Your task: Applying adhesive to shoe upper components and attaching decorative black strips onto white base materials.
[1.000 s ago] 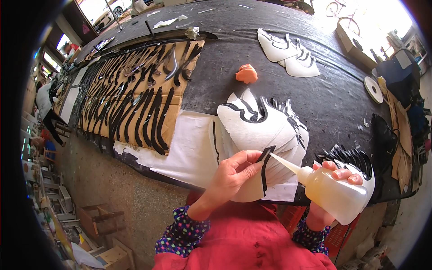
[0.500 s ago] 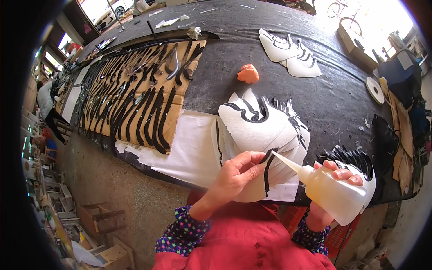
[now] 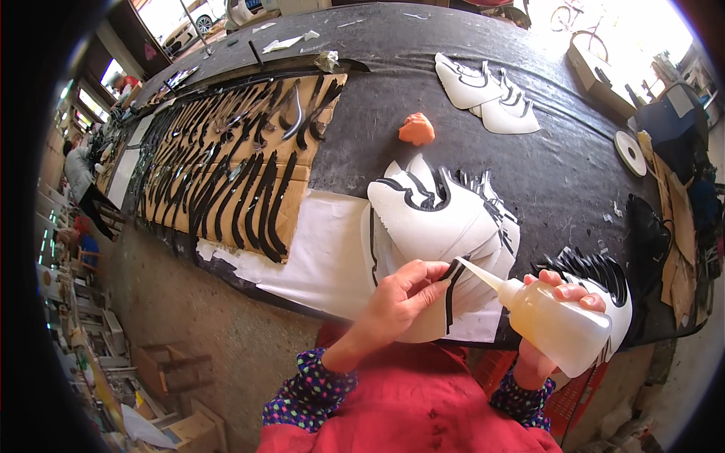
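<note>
My left hand [image 3: 400,303] pinches the upper end of a narrow black strip [image 3: 451,306] between thumb and fingertips, over the near part of a fanned stack of curved white pieces [image 3: 427,220]. Black edging follows the cut-outs of these pieces. My right hand [image 3: 565,289] is wrapped round a translucent squeeze bottle [image 3: 559,326] with yellowish liquid inside. The bottle is tilted, its long tapered nozzle [image 3: 479,273] pointing left, with the tip at the strip beside my left fingertips. Whether liquid is coming out cannot be made out.
Rows of black strips lie on a cardboard sheet [image 3: 302,170] at left. An orange lump [image 3: 417,129] and more white pieces [image 3: 504,106] lie farther back. Right of the bottle is another white piece with black strips [image 3: 596,273]. A white roll [image 3: 629,154] lies at the right edge.
Both hands stay nearly in place, the nozzle tip still at the strip. My left hand has shifted very slightly, and the whole view has moved a little.
</note>
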A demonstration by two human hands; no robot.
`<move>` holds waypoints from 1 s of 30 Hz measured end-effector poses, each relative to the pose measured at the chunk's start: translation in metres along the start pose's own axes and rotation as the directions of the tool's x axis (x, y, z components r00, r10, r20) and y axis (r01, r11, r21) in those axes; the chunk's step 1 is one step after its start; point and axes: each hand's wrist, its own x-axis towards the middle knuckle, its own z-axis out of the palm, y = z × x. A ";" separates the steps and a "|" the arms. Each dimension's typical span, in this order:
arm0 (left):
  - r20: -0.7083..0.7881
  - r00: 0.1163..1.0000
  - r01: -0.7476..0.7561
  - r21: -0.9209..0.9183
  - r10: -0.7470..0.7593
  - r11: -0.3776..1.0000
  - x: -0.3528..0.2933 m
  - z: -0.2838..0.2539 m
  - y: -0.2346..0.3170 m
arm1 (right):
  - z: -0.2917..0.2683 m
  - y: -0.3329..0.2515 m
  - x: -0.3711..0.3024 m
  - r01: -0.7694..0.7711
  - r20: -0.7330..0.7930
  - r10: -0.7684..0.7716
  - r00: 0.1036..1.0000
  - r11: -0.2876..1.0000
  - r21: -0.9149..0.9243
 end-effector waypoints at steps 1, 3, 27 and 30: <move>-0.001 1.000 -0.012 0.036 0.012 0.999 0.000 0.001 0.000 | 0.000 0.001 0.000 -0.001 -0.015 0.001 1.000 1.000 -0.004; -0.001 0.999 -0.045 0.088 0.045 0.995 0.000 0.002 0.002 | -0.001 0.002 0.003 0.004 -0.052 -0.006 0.999 0.999 -0.034; -0.290 0.819 -0.179 0.691 0.495 0.701 0.466 -0.006 0.048 | -0.093 0.083 0.050 -0.044 -0.575 0.145 0.805 0.981 0.187; -0.359 0.857 -0.102 0.584 0.369 0.805 0.504 0.022 0.006 | -0.097 0.085 0.046 -0.035 -0.586 0.175 0.792 0.970 0.242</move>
